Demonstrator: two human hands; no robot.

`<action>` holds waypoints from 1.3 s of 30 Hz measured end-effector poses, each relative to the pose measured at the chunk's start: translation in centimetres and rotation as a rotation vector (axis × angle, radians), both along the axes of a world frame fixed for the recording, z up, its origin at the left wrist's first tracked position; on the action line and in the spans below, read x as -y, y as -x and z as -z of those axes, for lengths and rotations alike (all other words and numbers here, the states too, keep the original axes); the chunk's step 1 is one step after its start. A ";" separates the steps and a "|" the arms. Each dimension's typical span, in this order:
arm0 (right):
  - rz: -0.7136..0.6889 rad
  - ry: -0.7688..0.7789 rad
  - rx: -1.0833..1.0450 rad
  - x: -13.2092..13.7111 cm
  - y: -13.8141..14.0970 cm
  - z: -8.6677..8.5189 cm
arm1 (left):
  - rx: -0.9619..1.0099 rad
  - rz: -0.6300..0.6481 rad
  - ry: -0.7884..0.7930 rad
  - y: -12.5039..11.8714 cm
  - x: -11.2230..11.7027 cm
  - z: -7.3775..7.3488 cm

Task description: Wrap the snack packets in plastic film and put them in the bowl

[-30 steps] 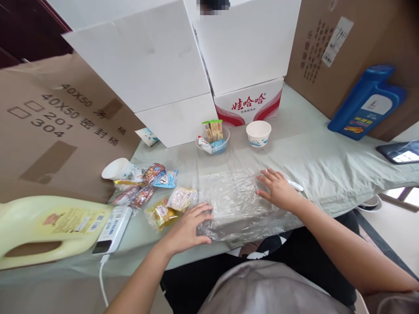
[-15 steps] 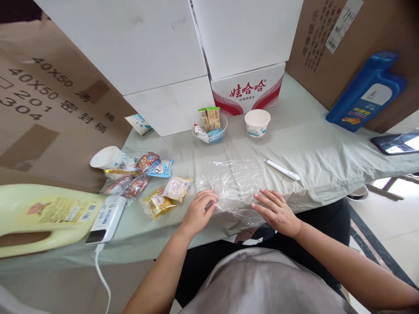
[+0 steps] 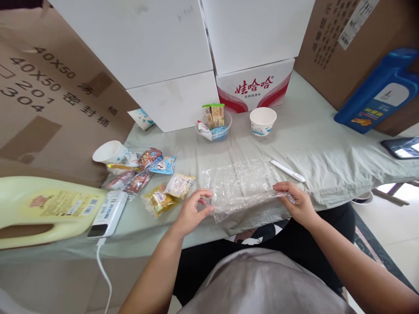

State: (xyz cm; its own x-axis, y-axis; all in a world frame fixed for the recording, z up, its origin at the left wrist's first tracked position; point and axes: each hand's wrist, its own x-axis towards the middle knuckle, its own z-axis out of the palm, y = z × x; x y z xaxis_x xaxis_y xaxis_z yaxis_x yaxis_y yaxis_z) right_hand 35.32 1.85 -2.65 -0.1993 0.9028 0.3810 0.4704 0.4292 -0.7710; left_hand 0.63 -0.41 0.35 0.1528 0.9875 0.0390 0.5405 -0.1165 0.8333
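Note:
A crinkled sheet of clear plastic film lies spread on the cloth in front of me, its near edge bunched up. My left hand is at the film's left edge, thumb and fingers apart. On the other side, my right hand pinches the film's right edge between thumb and fingers. A white utility knife rests just beyond my right hand. Left of my left hand lie a yellow snack packet and a pale wrapped snack.
More snack packets lie by a tipped paper cup. Behind stand a plastic bowl of snacks, a paper cup and white boxes. A yellow jug, power bank, blue bottle and phone flank me.
My right hand has moved right and gone from flat to pinching the film's right edge. My left thumb and fingers have parted. The film's near edge is now more gathered.

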 end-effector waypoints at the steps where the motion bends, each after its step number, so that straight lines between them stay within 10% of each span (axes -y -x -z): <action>1: 0.009 -0.004 0.000 0.0 0.1 -0.1 | -0.023 0.024 -0.007 -0.4 0.0 -0.2; 6: 0.023 0.074 -0.041 0.1 -0.3 -0.3 | -0.091 0.144 0.056 -1.3 -0.2 -0.9; 13: 0.097 0.282 -0.281 -2.0 0.3 -0.8 | 0.356 -0.214 0.124 -1.5 -2.9 -1.1; 19: 0.338 0.220 0.055 -6.1 2.7 -0.7 | -0.167 -0.547 -0.080 -2.5 -6.8 0.3; 28: 0.415 0.104 0.633 -6.9 3.5 0.8 | -0.685 -0.378 -0.189 -2.6 -7.1 2.9; 34: 0.410 0.087 0.682 -6.7 3.9 0.7 | -0.706 -0.391 -0.475 -3.1 -6.5 0.4; 39: 0.401 0.106 0.702 -6.7 4.0 0.6 | -0.640 0.103 -0.524 -6.8 -5.7 0.3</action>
